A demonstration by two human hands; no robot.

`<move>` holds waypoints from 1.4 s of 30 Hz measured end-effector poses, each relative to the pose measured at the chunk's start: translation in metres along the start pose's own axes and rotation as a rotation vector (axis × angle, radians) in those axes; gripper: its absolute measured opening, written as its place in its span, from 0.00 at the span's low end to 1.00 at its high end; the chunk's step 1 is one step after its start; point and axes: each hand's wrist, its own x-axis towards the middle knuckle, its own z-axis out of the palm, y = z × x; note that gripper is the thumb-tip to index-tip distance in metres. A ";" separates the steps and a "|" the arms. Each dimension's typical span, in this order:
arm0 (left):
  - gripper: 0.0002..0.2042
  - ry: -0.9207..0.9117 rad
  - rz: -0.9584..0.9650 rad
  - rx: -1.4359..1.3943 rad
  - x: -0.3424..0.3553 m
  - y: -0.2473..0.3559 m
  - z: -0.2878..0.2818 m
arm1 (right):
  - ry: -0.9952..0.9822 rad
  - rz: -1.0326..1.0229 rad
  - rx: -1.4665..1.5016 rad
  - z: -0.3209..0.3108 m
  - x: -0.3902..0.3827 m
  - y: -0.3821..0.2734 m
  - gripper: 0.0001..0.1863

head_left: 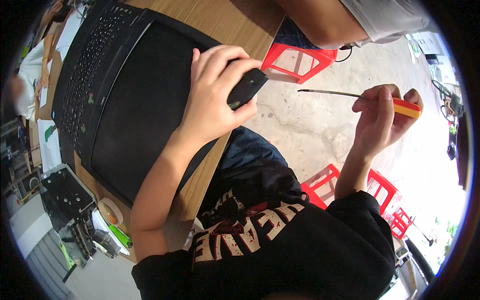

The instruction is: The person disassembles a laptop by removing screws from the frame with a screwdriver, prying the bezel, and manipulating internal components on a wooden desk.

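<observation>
My left hand (217, 92) grips a small black rectangular part (248, 85) at the desk edge, over the black mat or casing (140, 100) that lies beside a black laptop keyboard (82, 75) on the wooden desk (240, 20). Held out over the floor in my right hand (380, 115) is a screwdriver (406, 107) with a red and yellow handle, its thin metal shaft pointing left toward the black part without touching it.
Another person's arm (320, 25) is at the top, near a red stool (320, 62). More red stools (385, 192) stand by my right arm. At left are another seated person (35, 70), papers, dark hardware (67, 192), a tape roll (111, 212) and a green tool (120, 234).
</observation>
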 end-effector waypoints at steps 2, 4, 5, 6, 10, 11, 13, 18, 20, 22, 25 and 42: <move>0.21 0.183 0.051 -0.137 0.002 0.000 -0.002 | 0.042 0.046 0.034 0.010 -0.002 -0.001 0.17; 0.20 0.263 0.147 -0.114 0.002 -0.004 0.003 | -0.025 0.080 0.109 0.021 -0.004 0.000 0.17; 0.20 0.347 0.165 -0.161 0.001 -0.005 0.004 | -0.066 0.061 0.122 0.026 -0.006 0.003 0.18; 0.20 0.431 0.181 -0.208 0.000 -0.006 0.004 | -0.108 0.042 0.136 0.033 -0.008 0.007 0.18; 0.20 0.506 0.236 -0.180 -0.002 -0.009 0.006 | -0.262 -0.102 0.140 0.054 -0.009 0.021 0.23; 0.20 0.515 0.237 -0.197 -0.001 -0.009 0.008 | -0.263 -0.124 0.155 0.059 -0.009 0.022 0.24; 0.20 0.498 0.234 -0.181 -0.001 -0.008 0.007 | -0.272 -0.147 0.135 0.063 -0.008 0.023 0.24; 0.20 0.481 0.219 -0.156 -0.001 -0.008 0.006 | -0.278 -0.214 0.044 0.065 -0.006 0.024 0.24; 0.20 0.488 0.214 -0.174 -0.001 -0.008 0.006 | -0.298 -0.223 0.075 0.065 -0.005 0.026 0.24; 0.20 0.489 0.215 -0.177 -0.001 -0.008 0.007 | -0.317 -0.232 0.104 0.065 -0.006 0.027 0.24; 0.20 0.489 0.214 -0.176 -0.001 -0.009 0.007 | -0.275 -0.199 0.055 0.066 -0.008 0.027 0.25; 0.19 0.480 0.204 -0.168 -0.001 -0.007 0.005 | -0.261 -0.265 -0.032 0.074 -0.004 0.021 0.23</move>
